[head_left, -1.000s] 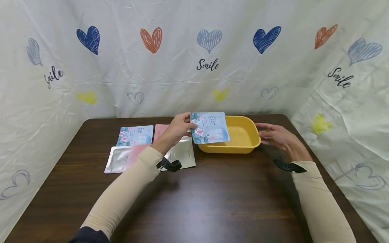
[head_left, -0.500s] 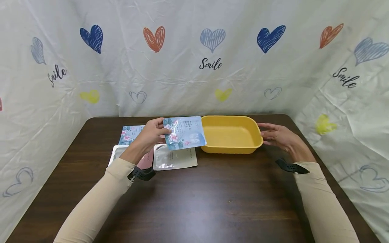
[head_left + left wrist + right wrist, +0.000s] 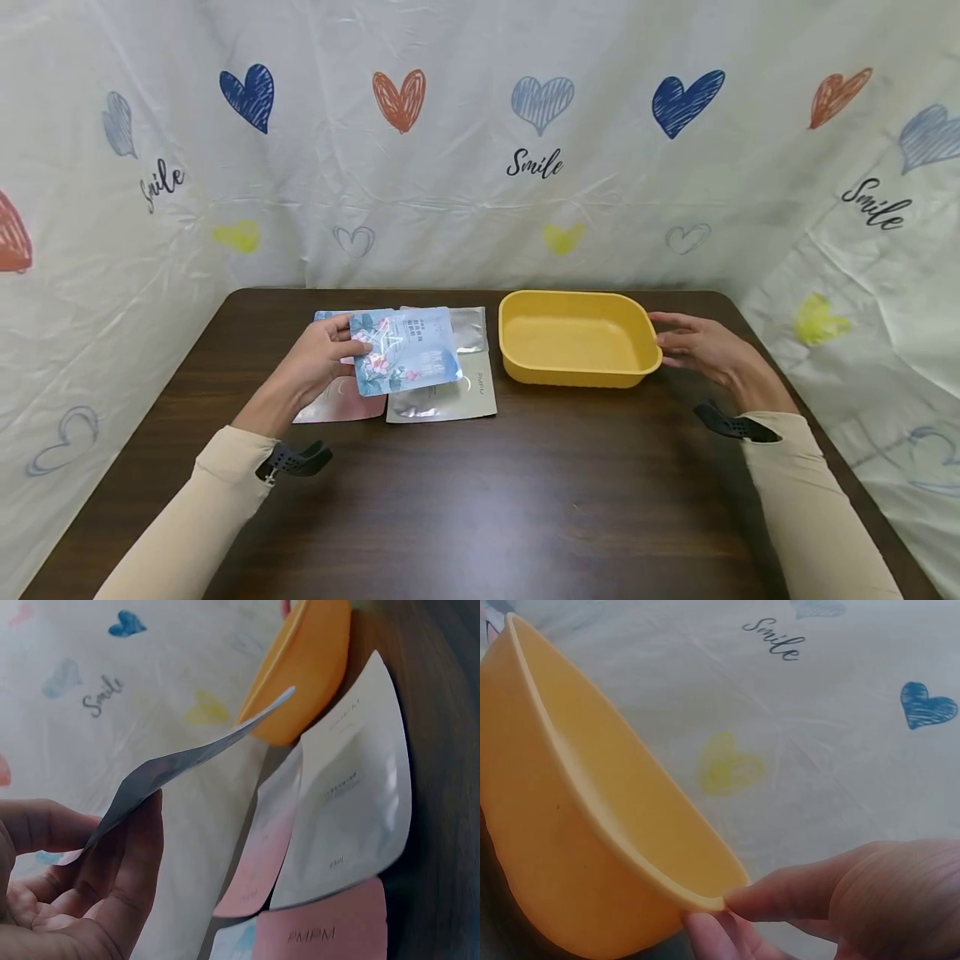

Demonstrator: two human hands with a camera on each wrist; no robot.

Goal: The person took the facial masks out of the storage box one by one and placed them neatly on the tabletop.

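My left hand [image 3: 315, 360] pinches a blue floral face mask packet [image 3: 411, 350] by its left side, thumb on top. In the left wrist view the packet [image 3: 169, 771] shows nearly edge-on, raised above the others. Beneath it on the table lie a pink packet [image 3: 345, 403], a cream-silver packet [image 3: 446, 403], a pink-and-silver packet [image 3: 470, 332] and another blue packet, mostly hidden. My right hand [image 3: 705, 350] holds the right end of a yellow plastic basin [image 3: 577, 376]. The right wrist view shows thumb and fingers pinching the basin's rim [image 3: 600, 817].
The dark wooden table [image 3: 480, 500] carries the packets at left and the basin at right. A white curtain [image 3: 465, 200] printed with hearts and "Smile" stands behind the table and along both sides.
My left hand has carried the blue packet leftward from over the basin's left end to above the other packets. The right hand stays at the basin's rim; the head view has shifted slightly.
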